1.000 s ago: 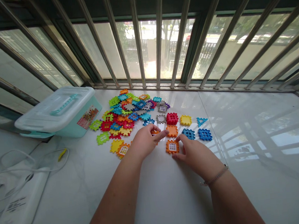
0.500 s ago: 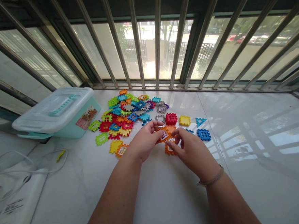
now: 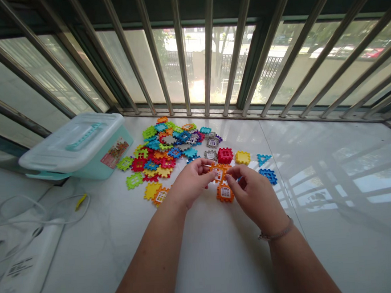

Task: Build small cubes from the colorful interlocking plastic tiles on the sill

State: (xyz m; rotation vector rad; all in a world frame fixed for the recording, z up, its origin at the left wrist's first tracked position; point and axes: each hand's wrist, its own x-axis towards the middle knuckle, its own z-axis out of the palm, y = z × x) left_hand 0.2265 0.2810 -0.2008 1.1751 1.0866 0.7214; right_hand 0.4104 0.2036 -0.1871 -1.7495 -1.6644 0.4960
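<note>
One orange window tile point(image 3: 219, 174), right of the colourful pile point(image 3: 161, 155), is pinched in the left hand point(image 3: 192, 182), while the right hand point(image 3: 252, 195) curls nearly closed at the tile's right edge, grip unclear.

Shows a white-latticed orange tile point(image 3: 218, 174) with toothed edges, held and partly hidden; just below in view, shows a matching second tile point(image 3: 225, 193) lying flat.
</note>
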